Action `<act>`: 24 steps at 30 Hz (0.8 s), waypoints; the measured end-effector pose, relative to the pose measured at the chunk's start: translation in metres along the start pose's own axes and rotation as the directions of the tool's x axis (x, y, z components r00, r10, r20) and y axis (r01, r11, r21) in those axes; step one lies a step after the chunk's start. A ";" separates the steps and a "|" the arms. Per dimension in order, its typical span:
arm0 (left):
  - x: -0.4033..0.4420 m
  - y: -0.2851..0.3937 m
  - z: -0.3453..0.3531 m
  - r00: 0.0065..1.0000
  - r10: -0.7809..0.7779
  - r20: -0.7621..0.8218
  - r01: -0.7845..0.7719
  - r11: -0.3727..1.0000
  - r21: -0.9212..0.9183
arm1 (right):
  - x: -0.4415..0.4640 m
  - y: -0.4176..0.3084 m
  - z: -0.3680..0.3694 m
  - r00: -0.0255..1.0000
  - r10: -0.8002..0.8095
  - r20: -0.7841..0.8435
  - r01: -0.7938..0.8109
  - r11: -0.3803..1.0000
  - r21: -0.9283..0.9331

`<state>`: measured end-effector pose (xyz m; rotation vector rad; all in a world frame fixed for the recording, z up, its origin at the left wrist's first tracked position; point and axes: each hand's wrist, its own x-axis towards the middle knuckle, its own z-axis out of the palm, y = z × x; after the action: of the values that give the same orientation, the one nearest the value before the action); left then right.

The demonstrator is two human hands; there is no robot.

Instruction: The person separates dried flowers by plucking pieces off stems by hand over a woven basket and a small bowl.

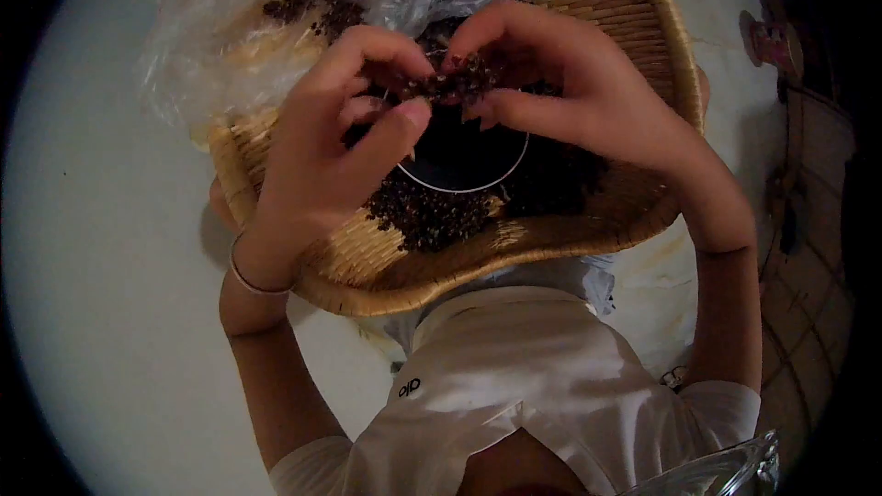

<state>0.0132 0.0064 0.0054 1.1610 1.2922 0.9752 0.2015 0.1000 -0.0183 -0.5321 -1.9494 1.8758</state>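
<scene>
My left hand and my right hand meet over a dark bowl with a thin pale rim. Between their fingertips is a clump of small dark reddish-brown dried pieces, like peppercorn clusters; the exact kind I cannot tell. Both hands are closed on it in a pinch. Beneath them the bowl sits in a shallow woven basket, its inside in deep shadow. Around the bowl lies a loose heap of the same dark pieces.
Crumpled clear plastic spreads over the basket's far left, with more dark clusters on or under it. A pale surface extends to the left. At the right are a spool-like object and floor tiles.
</scene>
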 end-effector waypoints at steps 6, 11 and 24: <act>0.004 -0.004 -0.003 0.998 -0.043 0.049 0.055 0.959 -0.279 | 0.000 -0.004 -0.006 0.997 0.073 0.035 -0.076 0.992 0.097; 0.003 0.004 -0.002 0.994 -0.083 0.066 0.098 0.961 -0.260 | 0.000 -0.006 -0.006 0.999 0.048 0.009 -0.049 0.995 0.088; 0.008 -0.001 -0.004 0.987 -0.152 0.043 0.158 0.922 -0.353 | 0.001 -0.005 -0.003 0.982 0.148 0.122 -0.184 0.899 0.397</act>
<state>0.0092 0.0139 0.0028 0.7729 1.1190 1.0297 0.2026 0.1030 -0.0129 -0.5043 -1.5301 2.3695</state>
